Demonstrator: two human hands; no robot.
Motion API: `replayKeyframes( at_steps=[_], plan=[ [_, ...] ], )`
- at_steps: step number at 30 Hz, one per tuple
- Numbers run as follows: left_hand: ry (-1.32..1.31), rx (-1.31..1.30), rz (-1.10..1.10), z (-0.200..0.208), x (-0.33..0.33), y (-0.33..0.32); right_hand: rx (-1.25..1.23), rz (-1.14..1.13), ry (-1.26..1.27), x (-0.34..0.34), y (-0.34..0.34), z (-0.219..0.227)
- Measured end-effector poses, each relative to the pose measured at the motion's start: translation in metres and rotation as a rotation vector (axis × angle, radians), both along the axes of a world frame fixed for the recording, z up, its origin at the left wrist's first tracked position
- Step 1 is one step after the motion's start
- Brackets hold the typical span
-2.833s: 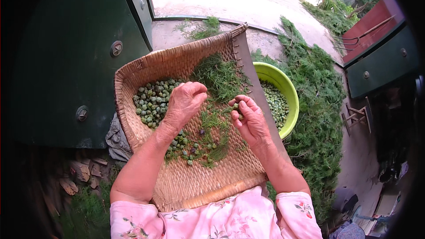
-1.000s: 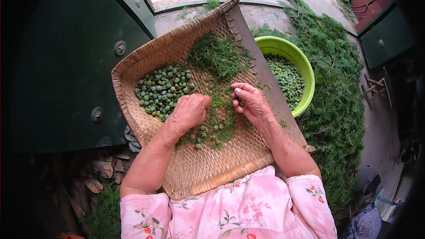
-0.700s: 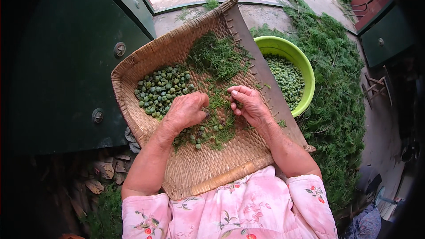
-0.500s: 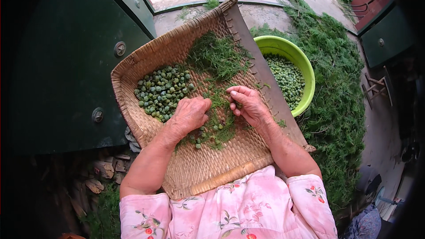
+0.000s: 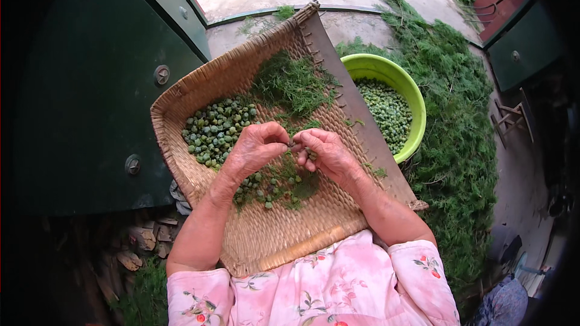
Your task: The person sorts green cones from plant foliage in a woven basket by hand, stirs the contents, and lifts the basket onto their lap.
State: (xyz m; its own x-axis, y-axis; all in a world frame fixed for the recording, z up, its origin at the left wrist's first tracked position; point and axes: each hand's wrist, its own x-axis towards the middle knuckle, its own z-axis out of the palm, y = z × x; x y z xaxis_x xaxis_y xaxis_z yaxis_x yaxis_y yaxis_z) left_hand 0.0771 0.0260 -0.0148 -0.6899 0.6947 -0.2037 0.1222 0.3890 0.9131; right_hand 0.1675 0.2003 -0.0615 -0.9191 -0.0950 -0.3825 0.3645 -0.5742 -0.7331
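Note:
A woven winnowing basket (image 5: 290, 232) rests tilted across my lap. At its left lies a heap of small round green cones (image 5: 216, 130), and behind the hands a clump of feathery green sprigs (image 5: 291, 87). My left hand (image 5: 257, 148) pinches thumb and forefinger together over the basket's middle; what they grip is too small to make out. Its fingertips meet those of my right hand (image 5: 327, 154), whose curled fingers hold green cones (image 5: 311, 154). More loose cones (image 5: 267, 194) and bits of green are scattered just below the hands.
Right of the basket stands a lime-green tub (image 5: 418, 99) holding many green cones. Cut evergreen branches (image 5: 450, 145) cover the floor beyond it. A dark green metal door (image 5: 90, 115) stands close on the left, with split firewood (image 5: 142, 237) below. A wooden stool (image 5: 512, 115) is far right.
My left hand has moved up and slightly right, and its fingertips now meet my right hand's. The right hand has shifted a little left and down, uncovering some loose cones below the left.

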Motion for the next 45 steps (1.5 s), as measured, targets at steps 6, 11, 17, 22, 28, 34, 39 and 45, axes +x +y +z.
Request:
replayKeyframes(
  at_steps=[6,11,17,22,28,34,39,45],
  plan=[
    [0.028,0.050,-0.012,0.010,0.003,0.008,-0.296,-0.064,0.029,-0.003,0.010,-0.007],
    [0.311,-0.147,-0.199,0.006,0.014,0.009,-0.277,-0.191,0.011,-0.004,0.029,-0.010],
    [0.639,-0.380,-0.491,-0.012,0.027,0.012,-0.248,-0.216,-0.016,-0.005,0.033,-0.015],
    [0.614,-0.430,-0.506,-0.018,0.029,0.015,-0.239,-0.192,-0.014,-0.005,0.029,-0.015],
    [0.533,-0.262,-0.310,-0.004,0.024,0.015,-0.184,-0.144,-0.030,-0.002,0.025,-0.017],
    [0.542,-0.122,-0.166,0.001,0.020,0.018,-0.141,0.012,-0.025,0.001,0.009,-0.010],
    [0.627,0.021,-0.081,0.000,0.020,0.023,-0.291,0.012,0.023,-0.001,0.007,-0.005],
    [0.528,-0.108,-0.113,0.007,0.019,0.014,-0.276,-0.122,0.008,-0.001,0.025,-0.009]
  ],
)
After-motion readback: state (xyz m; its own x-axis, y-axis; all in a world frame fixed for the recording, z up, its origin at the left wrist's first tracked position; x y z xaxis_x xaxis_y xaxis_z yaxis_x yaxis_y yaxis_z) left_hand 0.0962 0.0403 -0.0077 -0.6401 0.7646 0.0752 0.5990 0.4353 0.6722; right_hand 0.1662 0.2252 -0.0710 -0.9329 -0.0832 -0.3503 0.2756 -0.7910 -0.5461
